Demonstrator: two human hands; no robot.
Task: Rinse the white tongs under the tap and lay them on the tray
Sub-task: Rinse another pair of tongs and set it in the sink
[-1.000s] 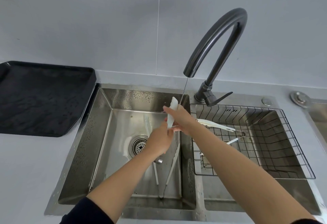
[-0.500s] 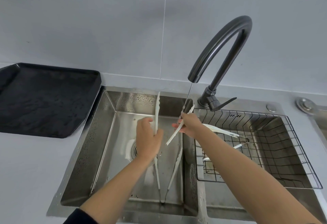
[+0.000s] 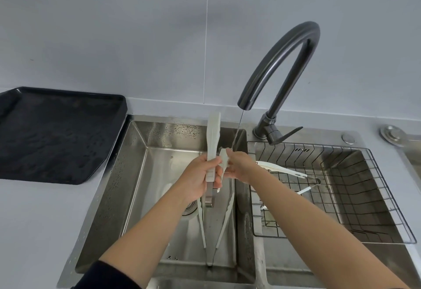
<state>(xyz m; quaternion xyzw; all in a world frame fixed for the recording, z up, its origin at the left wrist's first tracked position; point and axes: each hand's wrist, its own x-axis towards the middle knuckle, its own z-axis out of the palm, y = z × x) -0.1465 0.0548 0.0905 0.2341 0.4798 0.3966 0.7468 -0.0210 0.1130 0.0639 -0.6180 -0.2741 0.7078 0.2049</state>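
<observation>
The white tongs (image 3: pixel 213 138) are up between both hands, over the sink (image 3: pixel 136 174), hinge end pointing down and the two arms rising in a narrow V. The left hand (image 3: pixel 200 178) has its fingers curled round the middle of the tongs, with the metal hinge poking out just below its palm and one long white arm standing well above its knuckles. The right hand (image 3: pixel 241 165), touching the left one's fingers, pinches the shorter-looking second arm near its tip. A thin stream of water (image 3: pixel 238 129) from the dark tap (image 3: pixel 282 60) comes down just above the right hand's fingertips, beside that tip; whether it lands on the tongs or on the fingers I cannot tell. Below the hands a second pair of tongs (image 3: pixel 224 225) lies on the sink floor. Just right of the right hand, a third pair (image 3: pixel 282 169) rests in the wire basket (image 3: pixel 376 197). The black tray (image 3: pixel 57 133) sits well off to the left of the left hand, on the counter
</observation>
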